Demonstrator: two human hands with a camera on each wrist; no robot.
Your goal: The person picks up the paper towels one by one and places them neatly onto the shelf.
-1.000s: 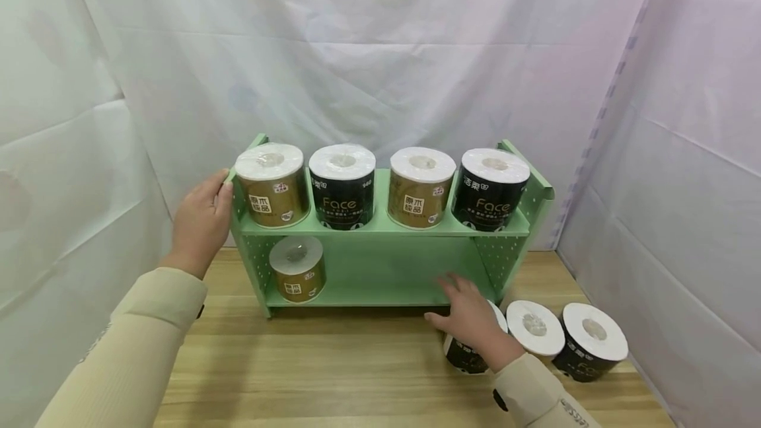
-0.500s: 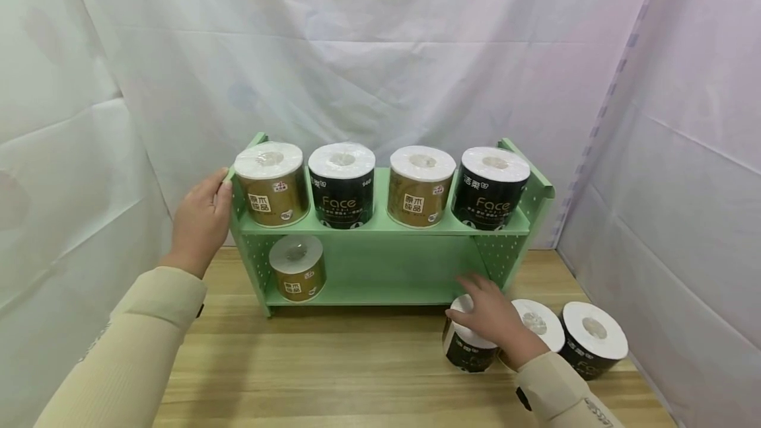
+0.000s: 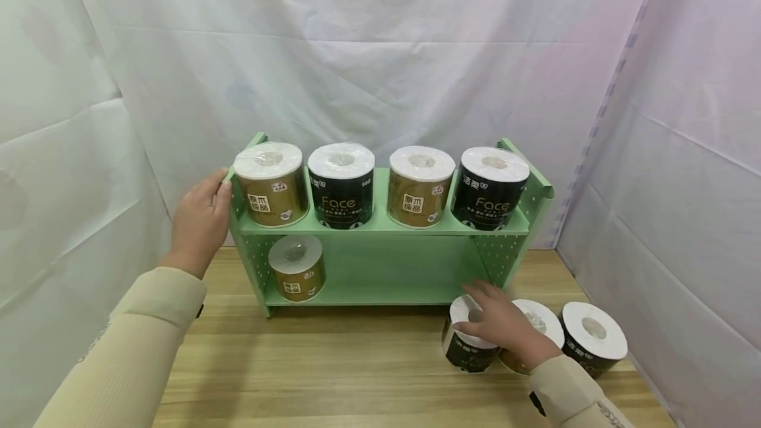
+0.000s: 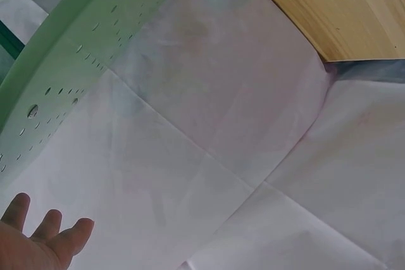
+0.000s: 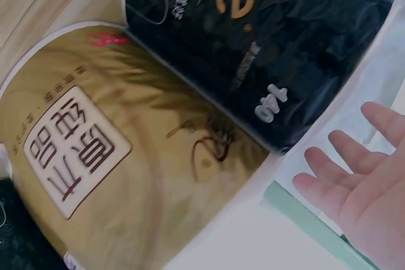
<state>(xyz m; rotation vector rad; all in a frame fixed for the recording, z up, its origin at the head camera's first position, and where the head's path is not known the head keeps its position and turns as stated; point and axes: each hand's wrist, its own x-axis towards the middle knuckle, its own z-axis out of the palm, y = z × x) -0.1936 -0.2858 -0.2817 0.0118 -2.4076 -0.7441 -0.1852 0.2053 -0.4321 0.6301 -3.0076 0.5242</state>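
White cloth hangs beyond both grips and walls off either side; the wooden table spreads beneath, with open room left of the right grip, along the shelf's front; the green shelf stands between the grips, its right panel just beyond the right grip, its left panel touched at the upper edge by the left grip, whose fingers lie apart in the wrist view; its lower board leaves a wide gap from the lower gold roll, nearer the left grip, to the right panel, with the upper board overhead; up there, running rightward from the left grip, stand an upper gold roll, a black, a gold and a black; the near black roll stands upright on the table under the right grip, whose fingers are spread; I cannot tell whether they touch it; crowding that grip's right are a gold roll and the far black roll.
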